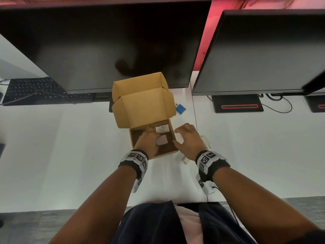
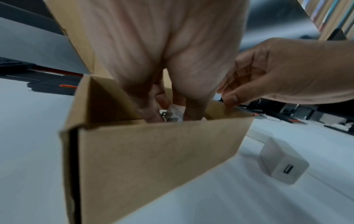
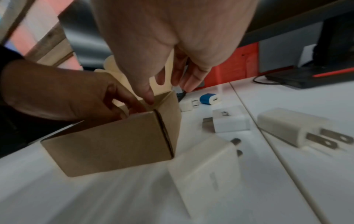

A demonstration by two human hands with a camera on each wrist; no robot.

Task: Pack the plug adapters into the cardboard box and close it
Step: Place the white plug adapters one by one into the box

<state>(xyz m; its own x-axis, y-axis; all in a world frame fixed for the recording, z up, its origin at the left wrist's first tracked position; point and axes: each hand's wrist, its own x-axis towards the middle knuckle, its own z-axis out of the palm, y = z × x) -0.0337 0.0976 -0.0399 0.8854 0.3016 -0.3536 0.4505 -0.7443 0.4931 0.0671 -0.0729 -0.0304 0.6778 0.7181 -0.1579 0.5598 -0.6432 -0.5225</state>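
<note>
The cardboard box [image 1: 165, 153] stands open on the white desk, its lid [image 1: 144, 106] raised at the back. My left hand [image 1: 154, 138] reaches inside and pinches a white plug adapter [image 1: 161, 140], prongs visible in the left wrist view [image 2: 168, 115]. A second white adapter [image 1: 162, 128] lies in the box's far right corner. My right hand [image 1: 177, 136] hovers at the box's right wall with relaxed fingers, holding nothing. Its thumb [image 3: 149, 97] touches the rim. A blue adapter [image 1: 180, 108] lies right of the lid.
Loose white adapters [image 3: 229, 121] [image 3: 298, 130] [image 3: 206, 169] lie on the desk right of the box [image 3: 114, 144], and a small one [image 3: 188, 104] lies near the blue one [image 3: 209, 99]. Two monitors [image 1: 105, 50] stand behind; a keyboard [image 1: 35, 90] sits far left.
</note>
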